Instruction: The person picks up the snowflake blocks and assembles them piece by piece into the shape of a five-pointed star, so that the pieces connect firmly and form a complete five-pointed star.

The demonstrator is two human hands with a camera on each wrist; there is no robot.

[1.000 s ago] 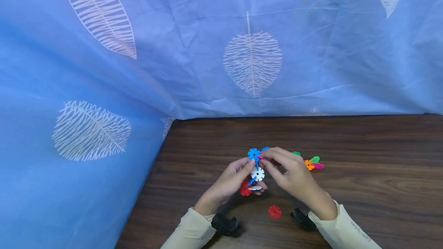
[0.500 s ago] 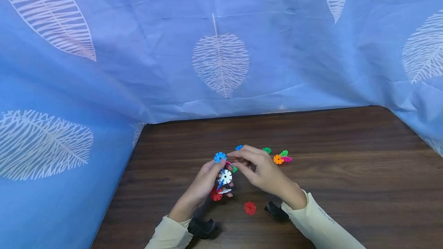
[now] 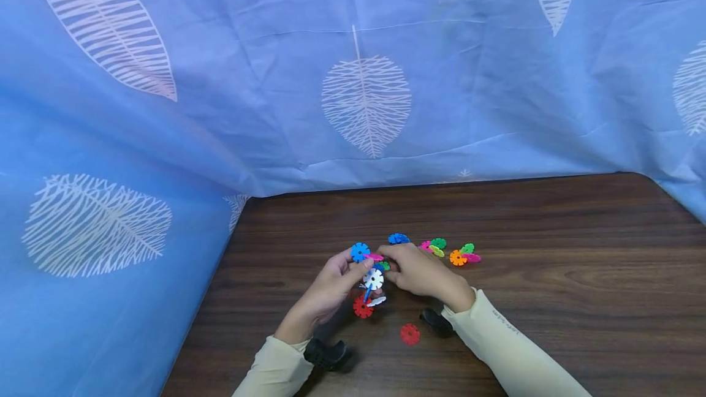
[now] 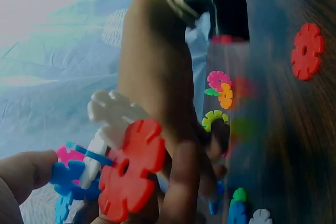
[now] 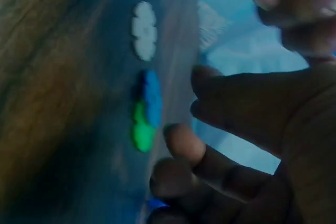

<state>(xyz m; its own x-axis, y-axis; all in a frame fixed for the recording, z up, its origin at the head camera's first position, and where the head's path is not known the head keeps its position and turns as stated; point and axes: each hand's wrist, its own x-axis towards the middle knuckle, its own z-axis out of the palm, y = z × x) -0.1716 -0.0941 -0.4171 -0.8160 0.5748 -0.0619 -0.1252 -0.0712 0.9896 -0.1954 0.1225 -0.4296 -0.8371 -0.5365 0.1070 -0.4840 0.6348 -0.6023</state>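
My left hand (image 3: pixel 331 285) holds a joined cluster of notched plastic discs between thumb and fingers. The cluster has a blue disc (image 3: pixel 360 252) on top, a pink disc (image 3: pixel 374 257) set edgewise beside it, a white disc (image 3: pixel 373 279) in the middle and a red disc (image 4: pixel 131 169) at the lower end. Just right of it, my right hand (image 3: pixel 419 269) reaches down with the back of the hand up. In the right wrist view its thumb and fingers are apart, with nothing between them. Near these fingers lie a blue disc (image 5: pixel 152 98), a green disc (image 5: pixel 143 134) and a white disc (image 5: pixel 144 31).
A loose red disc (image 3: pixel 410 334) lies on the dark wooden table (image 3: pixel 551 299) towards the front. Behind my right hand are blue discs (image 3: pixel 398 238), a pink, green and yellow group (image 3: pixel 436 246) and an orange, green and pink group (image 3: pixel 459 257). A blue leaf-patterned cloth (image 3: pixel 248 78) borders the table.
My right hand has left the pink disc, which stays on the cluster, and has lowered towards the table discs. The left hand keeps its hold. The head view has shifted sideways.
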